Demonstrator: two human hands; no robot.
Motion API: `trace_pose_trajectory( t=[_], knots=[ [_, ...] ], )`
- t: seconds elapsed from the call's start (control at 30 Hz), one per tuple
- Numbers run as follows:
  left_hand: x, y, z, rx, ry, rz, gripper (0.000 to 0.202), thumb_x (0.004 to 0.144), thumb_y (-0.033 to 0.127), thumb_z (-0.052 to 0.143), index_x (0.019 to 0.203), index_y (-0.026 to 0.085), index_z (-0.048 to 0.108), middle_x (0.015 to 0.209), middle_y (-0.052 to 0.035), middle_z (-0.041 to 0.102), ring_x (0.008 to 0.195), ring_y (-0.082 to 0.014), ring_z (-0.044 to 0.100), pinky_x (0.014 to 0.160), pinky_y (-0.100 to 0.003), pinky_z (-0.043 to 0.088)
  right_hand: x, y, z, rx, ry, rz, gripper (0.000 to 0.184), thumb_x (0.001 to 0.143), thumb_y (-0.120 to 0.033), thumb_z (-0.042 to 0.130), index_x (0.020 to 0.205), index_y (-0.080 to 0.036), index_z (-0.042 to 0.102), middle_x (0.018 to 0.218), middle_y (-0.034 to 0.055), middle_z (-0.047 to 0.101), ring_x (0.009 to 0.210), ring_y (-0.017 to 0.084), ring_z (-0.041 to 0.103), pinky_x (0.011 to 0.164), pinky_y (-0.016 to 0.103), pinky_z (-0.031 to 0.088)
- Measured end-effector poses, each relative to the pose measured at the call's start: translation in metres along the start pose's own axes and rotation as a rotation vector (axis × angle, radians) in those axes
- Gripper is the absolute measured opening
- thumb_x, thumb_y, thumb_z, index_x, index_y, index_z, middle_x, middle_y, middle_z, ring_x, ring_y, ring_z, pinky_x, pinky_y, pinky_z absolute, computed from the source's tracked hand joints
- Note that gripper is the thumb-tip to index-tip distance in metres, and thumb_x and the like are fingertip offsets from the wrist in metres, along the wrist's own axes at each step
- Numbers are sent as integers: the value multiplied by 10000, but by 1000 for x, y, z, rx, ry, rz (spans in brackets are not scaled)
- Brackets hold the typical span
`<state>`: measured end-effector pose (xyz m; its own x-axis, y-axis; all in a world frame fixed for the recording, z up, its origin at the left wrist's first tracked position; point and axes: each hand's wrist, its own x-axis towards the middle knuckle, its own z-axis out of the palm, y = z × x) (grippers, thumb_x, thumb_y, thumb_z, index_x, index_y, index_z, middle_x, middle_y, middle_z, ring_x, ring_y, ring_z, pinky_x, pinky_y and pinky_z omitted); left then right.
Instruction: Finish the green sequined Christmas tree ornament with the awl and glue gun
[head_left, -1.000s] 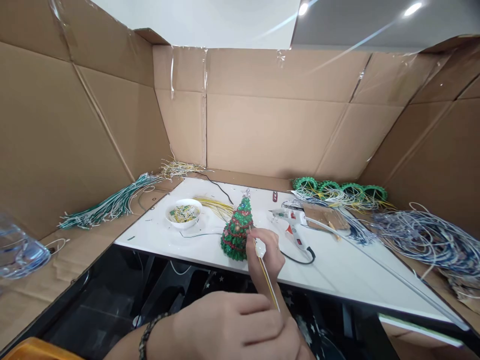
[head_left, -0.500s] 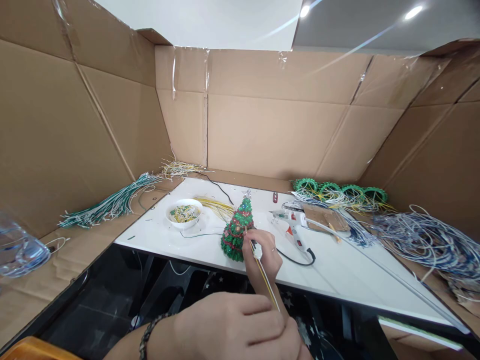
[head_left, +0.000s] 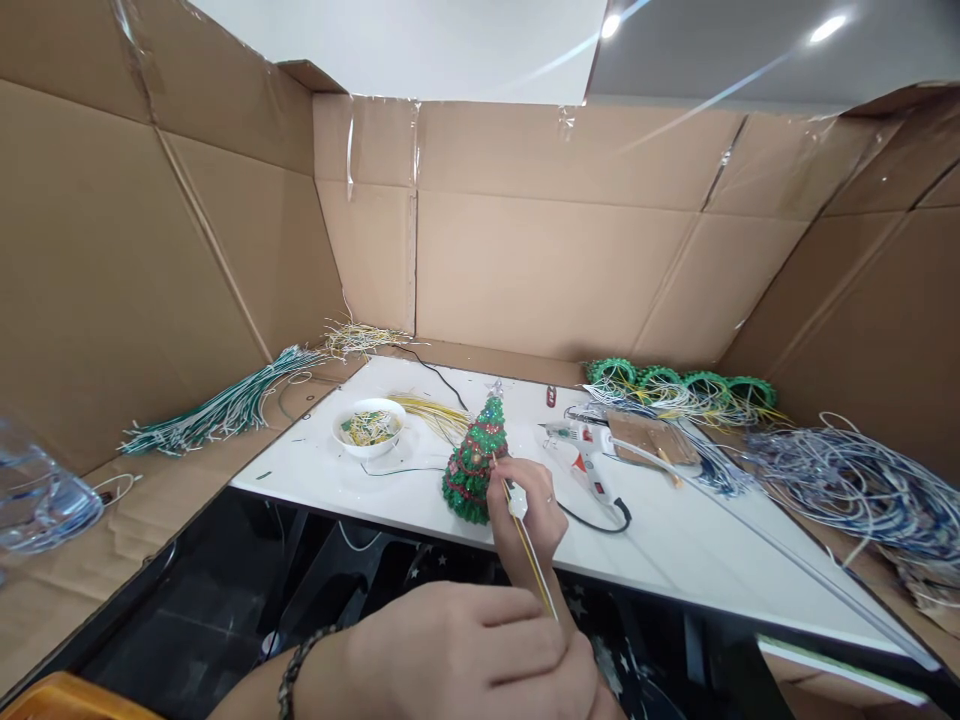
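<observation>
My right hand (head_left: pixel 529 505) is closed in a pinch around the end of a yellow and white wire pair (head_left: pixel 538 572). A small white piece (head_left: pixel 517 500), perhaps a connector, shows against its fingers. Nearer to me, my left hand (head_left: pixel 480 650), with a dark braided bracelet (head_left: pixel 294 672) on its wrist, has its fingers curled over the same wires; its fingertips are hidden. Beyond the right hand's fingertips stands a small green beaded Christmas tree (head_left: pixel 471 475) with red garland and a clear top, partly covered by that hand. Whether the fingers touch the tree, I cannot tell.
Left on the white table (head_left: pixel 420 490) is a white bowl (head_left: pixel 369 403) of wire bits beside yellow wires (head_left: pixel 431 412). On the right lie a glue gun (head_left: pixel 592 450), a brown board (head_left: pixel 652 440), wire bundles (head_left: pixel 855 480) and green rings (head_left: pixel 679 385). Cardboard walls (head_left: pixel 562 260) surround the table.
The right hand has shifted very slightly to the right, with the wires still in its pinch. The left hand stays nearly still, and the tree keeps its place.
</observation>
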<state>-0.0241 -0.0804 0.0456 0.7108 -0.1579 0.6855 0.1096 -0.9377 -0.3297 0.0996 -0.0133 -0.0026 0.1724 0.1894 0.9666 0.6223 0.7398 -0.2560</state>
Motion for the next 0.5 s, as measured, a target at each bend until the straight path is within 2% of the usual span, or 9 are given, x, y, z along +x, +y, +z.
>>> trace_pose_trajectory(
  t=[0.23, 0.5],
  knots=[
    [3, -3, -4, -10, -4, 14, 65, 827, 161, 733, 888, 168, 712, 905, -28, 704, 769, -97, 631, 833, -200, 583, 1, -1, 1, 20, -9, 3, 214, 840, -20, 615, 954, -201, 619, 833, 33, 710, 802, 158, 678, 735, 324, 575],
    [-1, 2, 1, -18, 13, -36, 84, 814, 174, 746, 889, 178, 707, 869, -14, 704, 738, -96, 639, 803, -203, 601, 1, 1, 1, 14, 18, 21, 206, 854, -41, 608, 975, -208, 611, 842, 31, 713, 805, 165, 690, 737, 333, 580]
  ],
)
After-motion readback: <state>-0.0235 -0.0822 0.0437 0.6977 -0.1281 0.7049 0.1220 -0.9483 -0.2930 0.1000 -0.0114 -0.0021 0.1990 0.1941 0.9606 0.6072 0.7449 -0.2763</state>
